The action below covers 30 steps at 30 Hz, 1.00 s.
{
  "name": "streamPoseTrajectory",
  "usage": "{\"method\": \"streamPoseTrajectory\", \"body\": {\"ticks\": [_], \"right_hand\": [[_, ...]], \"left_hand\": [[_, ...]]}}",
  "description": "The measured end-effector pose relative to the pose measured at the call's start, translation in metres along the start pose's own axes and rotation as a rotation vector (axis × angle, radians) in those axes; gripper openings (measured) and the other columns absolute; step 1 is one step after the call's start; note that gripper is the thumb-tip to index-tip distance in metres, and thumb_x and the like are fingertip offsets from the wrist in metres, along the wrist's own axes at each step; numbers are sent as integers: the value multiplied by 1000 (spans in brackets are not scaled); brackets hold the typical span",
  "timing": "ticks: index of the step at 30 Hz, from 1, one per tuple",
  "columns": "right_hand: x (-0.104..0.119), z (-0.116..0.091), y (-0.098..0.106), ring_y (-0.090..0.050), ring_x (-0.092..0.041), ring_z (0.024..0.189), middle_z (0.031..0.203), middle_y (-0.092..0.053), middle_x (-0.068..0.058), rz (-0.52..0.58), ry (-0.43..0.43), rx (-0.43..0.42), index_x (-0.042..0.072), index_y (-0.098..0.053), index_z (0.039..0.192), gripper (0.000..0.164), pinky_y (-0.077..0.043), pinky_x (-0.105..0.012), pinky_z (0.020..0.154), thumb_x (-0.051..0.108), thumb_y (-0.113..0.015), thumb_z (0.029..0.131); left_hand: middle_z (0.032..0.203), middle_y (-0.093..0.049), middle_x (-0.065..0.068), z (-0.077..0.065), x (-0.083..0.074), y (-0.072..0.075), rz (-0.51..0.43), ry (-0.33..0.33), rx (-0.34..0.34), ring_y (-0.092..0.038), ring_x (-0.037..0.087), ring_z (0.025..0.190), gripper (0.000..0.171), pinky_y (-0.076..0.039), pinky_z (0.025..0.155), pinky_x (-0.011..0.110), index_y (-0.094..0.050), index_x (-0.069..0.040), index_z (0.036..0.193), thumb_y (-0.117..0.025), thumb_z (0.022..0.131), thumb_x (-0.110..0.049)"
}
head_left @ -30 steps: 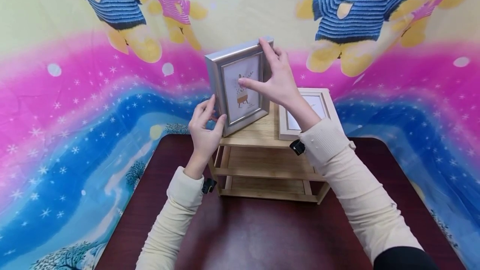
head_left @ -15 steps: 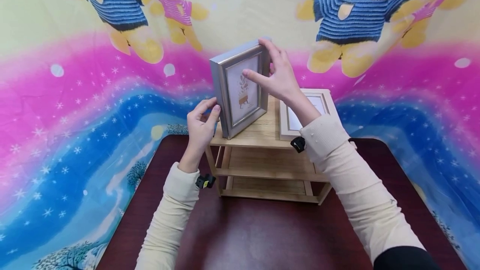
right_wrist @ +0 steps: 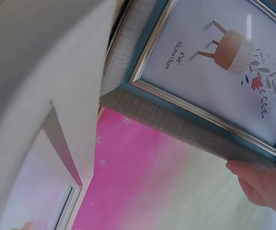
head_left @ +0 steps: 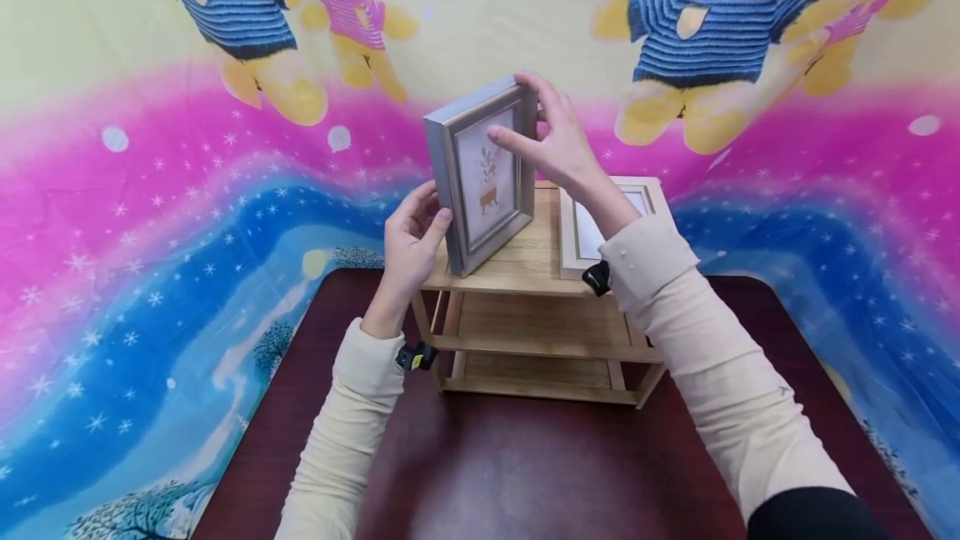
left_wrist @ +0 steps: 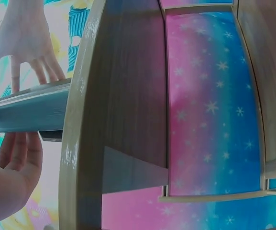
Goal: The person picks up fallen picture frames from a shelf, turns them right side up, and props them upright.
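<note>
A silver-grey picture frame (head_left: 487, 182) with a potted-plant print stands upright on the top board of a wooden shelf (head_left: 543, 261), its face angled to the right. My left hand (head_left: 414, 242) holds its left edge low down, thumb at the front side and fingers behind. With the fingers at the top right corner and the thumb across the front, my right hand (head_left: 558, 140) grips the same frame. The left wrist view shows the frame's side (left_wrist: 30, 112) between both hands. In the right wrist view the print (right_wrist: 238, 57) is seen close up, with right fingertips (right_wrist: 255, 177) at its border.
A cream-white picture frame (head_left: 567, 232) lies on the shelf's right side, partly behind my right forearm. Two lower boards (head_left: 540, 327) sit under the top one. The shelf stands on a dark red table (head_left: 495, 473), before a bear-print cloth backdrop (head_left: 465, 23).
The silver-grey frame has turned, its face now angled further right, and shifted slightly right. My left hand moved off a little to the left, then came back against the edge.
</note>
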State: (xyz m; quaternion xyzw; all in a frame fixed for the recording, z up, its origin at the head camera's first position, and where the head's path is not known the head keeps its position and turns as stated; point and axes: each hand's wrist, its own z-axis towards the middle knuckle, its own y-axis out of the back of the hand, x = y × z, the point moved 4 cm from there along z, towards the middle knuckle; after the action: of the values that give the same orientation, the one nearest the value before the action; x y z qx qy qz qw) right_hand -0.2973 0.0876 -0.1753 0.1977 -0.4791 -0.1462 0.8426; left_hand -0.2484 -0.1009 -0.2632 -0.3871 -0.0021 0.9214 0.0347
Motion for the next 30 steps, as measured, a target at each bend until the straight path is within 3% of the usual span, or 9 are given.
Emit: {"method": "streamPoseTrajectory", "body": {"ticks": [7, 15, 22, 25, 30], "right_hand": [[-3, 4, 1, -38, -26, 121, 140, -28, -7, 37, -7, 11, 26, -32, 140, 74, -36, -40, 97, 37, -67, 77], [-4, 7, 3, -37, -25, 121, 137, -31, -9, 149, 10, 38, 21, -31, 140, 72, -34, -36, 99, 26, -67, 78], [-6, 3, 4, -32, -24, 127, 142, -26, -7, 134, 72, 104, 21, -25, 144, 78, -33, -41, 101, 26, -67, 78], [-5, 0, 4, -25, -21, 131, 147, -17, -6, 62, 135, 149, 21, -21, 146, 84, -30, -42, 103, 34, -67, 77], [0, -3, 6, -14, -15, 135, 151, -5, -1, -58, 258, 201, 18, -18, 147, 101, -27, -45, 104, 61, -65, 68]], "left_hand": [[104, -57, 29, 0, 4, -8, -27, -50, -33, -57, 13, 92, 34, -48, 76, 25, -49, 15, 119, -53, 86, 10], [100, -58, 28, -3, -1, -23, 0, -110, -74, -58, 15, 84, 33, -48, 74, 27, -53, 13, 116, -57, 83, 9], [97, -59, 25, -9, -5, -33, 32, -167, -94, -56, 20, 83, 32, -47, 73, 30, -55, 11, 115, -58, 83, 9], [97, -58, 24, -11, -7, -36, 54, -199, -93, -56, 22, 86, 33, -48, 73, 33, -55, 12, 115, -58, 82, 10], [96, -57, 23, -14, -10, -41, 99, -249, -102, -55, 23, 87, 33, -48, 72, 33, -55, 11, 115, -58, 82, 10]]}}
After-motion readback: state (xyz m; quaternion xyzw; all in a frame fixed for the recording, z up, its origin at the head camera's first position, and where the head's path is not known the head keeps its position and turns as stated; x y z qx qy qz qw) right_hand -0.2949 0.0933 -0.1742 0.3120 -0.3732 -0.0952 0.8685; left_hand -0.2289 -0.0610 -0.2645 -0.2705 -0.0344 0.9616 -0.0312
